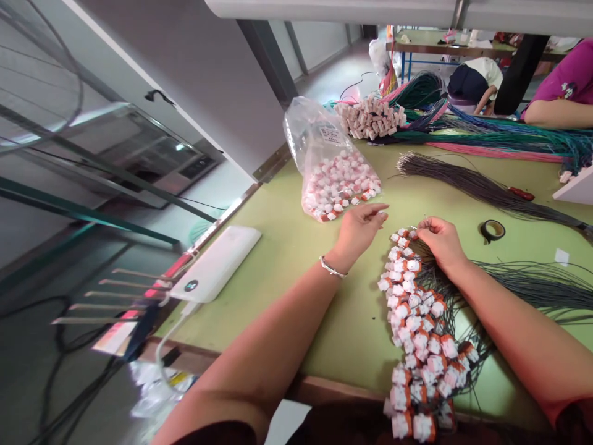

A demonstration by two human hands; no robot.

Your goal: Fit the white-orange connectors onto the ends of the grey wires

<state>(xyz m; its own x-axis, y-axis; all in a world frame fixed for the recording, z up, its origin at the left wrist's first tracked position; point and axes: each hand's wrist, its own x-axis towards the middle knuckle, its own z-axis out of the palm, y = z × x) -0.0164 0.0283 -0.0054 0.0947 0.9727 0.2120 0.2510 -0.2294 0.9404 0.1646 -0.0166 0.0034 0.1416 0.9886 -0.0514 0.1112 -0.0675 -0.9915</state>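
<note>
Mid-frame, our right hand (440, 242) pinches a wire end at the top of the connector string (414, 321). Left hand (361, 225) hovers loose-fingered, maybe with a small piece between thumb and fingertip, can't tell. We'd keep the pinch near the tip, bag (331, 170) close by.

Left forearm: bare, extended forward and to the right from the lower edge of view, a thin silver bracelet (332, 267) at the wrist. Left hand (359, 227): palm turned partly up, fingers loosely curled, thumb and forefinger drawn together at the tips, pointing toward the other hand. Right forearm: bare, entering from the lower right corner, angled forward and to the left. Right hand (440, 242): knuckles up, fingers bent downward, thumb and forefinger pinched together at the fingertips. The two hands are near each other, not touching.
</note>
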